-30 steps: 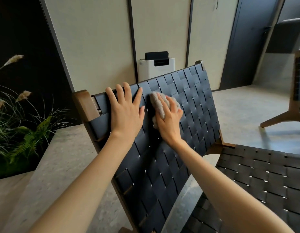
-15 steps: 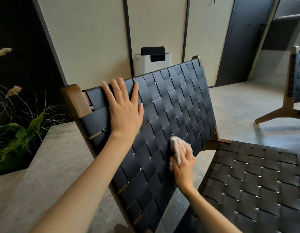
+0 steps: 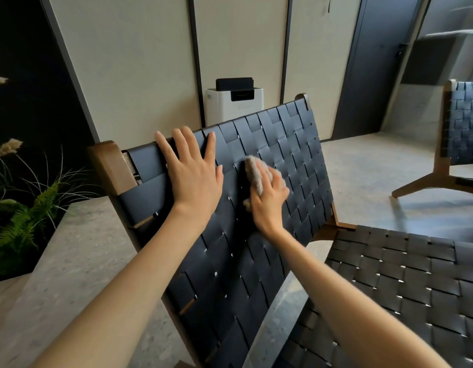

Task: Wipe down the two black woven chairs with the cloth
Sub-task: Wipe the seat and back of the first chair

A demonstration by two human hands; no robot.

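My left hand lies flat, fingers straight, on the woven strap backrest. My right hand grips a bunched fuzzy beige cloth against the weave.

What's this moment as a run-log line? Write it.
step: wiping near chair backrest | left hand: flat on backrest | right hand: presses cloth on weave | far chair: untouched

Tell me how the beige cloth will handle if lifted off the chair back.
Probably floppy: the cloth bunches and bulges around the right hand rather than holding a shape. Likely light, since curled fingers alone hold it against the sloping backrest. Its fuzzy surface suggests it would drag there rather than slip.
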